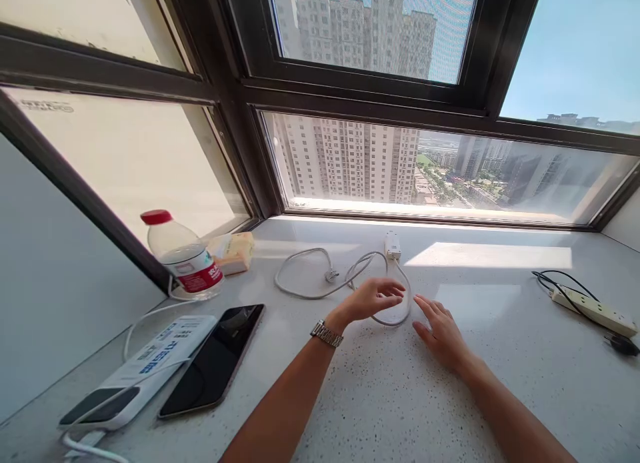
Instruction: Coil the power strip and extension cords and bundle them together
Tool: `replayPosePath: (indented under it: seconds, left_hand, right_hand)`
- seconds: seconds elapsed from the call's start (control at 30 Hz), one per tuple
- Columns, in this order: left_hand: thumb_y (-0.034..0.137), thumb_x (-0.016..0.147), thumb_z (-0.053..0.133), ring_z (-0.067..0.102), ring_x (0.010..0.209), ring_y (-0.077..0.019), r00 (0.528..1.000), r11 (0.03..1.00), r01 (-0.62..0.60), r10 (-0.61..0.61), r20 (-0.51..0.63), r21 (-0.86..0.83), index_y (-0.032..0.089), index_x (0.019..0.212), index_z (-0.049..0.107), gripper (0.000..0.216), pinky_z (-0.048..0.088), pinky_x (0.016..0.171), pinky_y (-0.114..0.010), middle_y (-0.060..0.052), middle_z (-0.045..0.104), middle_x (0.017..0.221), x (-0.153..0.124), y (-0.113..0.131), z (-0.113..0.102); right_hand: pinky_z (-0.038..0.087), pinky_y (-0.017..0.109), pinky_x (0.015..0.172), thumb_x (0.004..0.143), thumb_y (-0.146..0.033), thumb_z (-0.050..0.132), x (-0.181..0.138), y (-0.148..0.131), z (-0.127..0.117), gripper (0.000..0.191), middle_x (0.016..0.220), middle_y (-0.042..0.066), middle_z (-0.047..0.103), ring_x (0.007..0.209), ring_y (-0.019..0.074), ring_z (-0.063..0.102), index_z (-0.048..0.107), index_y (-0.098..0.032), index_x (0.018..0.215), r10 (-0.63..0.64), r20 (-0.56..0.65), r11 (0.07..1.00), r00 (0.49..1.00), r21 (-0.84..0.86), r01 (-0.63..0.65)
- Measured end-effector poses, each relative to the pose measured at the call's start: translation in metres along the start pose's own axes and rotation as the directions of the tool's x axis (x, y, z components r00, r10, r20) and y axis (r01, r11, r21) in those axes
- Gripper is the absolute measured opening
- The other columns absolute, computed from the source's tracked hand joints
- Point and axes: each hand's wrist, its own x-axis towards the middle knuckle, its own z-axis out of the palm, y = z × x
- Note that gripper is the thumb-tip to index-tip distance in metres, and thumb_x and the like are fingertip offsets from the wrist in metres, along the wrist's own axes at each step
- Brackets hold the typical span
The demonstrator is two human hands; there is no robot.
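Observation:
A white power strip (393,244) lies near the window, and its pale cord (306,296) spreads in loose loops over the sill, with the plug (331,275) to the left. Over the right-hand loop hovers my left hand (373,297), fingers apart and slightly curled, a metal watch on the wrist; whether it touches the cord I cannot tell. Just right of that loop is my right hand (440,329), its fingers stretched out and thumb apart. Neither hand holds anything.
On the left are a red-capped bottle (185,256), a yellow packet of tissues (235,253), a white power bank (145,369) with a cable and a black phone (215,359). At the far right lies another power strip (594,309) with a black cord. Window frames (370,106) bound the speckled sill (390,409).

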Motion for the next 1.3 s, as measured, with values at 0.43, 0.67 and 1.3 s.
replayPosePath:
  seconds: [0.43, 0.67, 1.3]
  left_hand:
    - [0.008, 0.07, 0.042, 0.056, 0.115, -0.0195, 0.904, 0.79, 0.324, -0.097, -0.415, 0.521, 0.018, 0.124, 0.062, 0.058, 0.039, 0.102, -0.027, -0.004, 0.06, 0.13, -0.014, -0.078, -0.064]
    - [0.008, 0.076, 0.04, 0.058, 0.105, -0.0246, 0.88, 0.734, 0.388, -0.116, -0.46, 0.557, 0.016, 0.131, 0.055, 0.057, 0.043, 0.093, -0.031, -0.009, 0.066, 0.114, -0.015, -0.076, -0.067]
    - [0.029, 0.085, 0.035, 0.06, 0.094, -0.0249, 0.923, 0.685, 0.353, -0.145, -0.357, 0.637, 0.016, 0.144, 0.038, 0.061, 0.045, 0.082, -0.034, -0.012, 0.062, 0.111, -0.015, -0.037, -0.065]
  right_hand:
    - [0.037, 0.047, 0.103, 0.088, -0.031, 0.059, 0.003, -0.021, -0.006, 0.038, 0.133, 0.008, 0.056, 0.123, 0.0293, 0.046, 0.061, -0.023, 0.125, -0.041, 0.141, 0.998, 0.989, -0.033, 0.046]
    - [0.042, 0.046, 0.097, 0.087, -0.027, 0.062, 0.002, -0.017, -0.006, 0.029, 0.125, 0.01, 0.061, 0.116, 0.0287, 0.052, 0.065, -0.022, 0.115, -0.043, 0.071, 0.999, 0.997, -0.025, 0.045]
    - [0.044, 0.045, 0.094, 0.087, -0.028, 0.061, 0.002, -0.009, 0.002, 0.025, 0.116, 0.01, 0.065, 0.109, 0.0271, 0.056, 0.067, -0.021, 0.11, -0.044, 0.007, 0.996, 0.999, 0.082, 0.043]
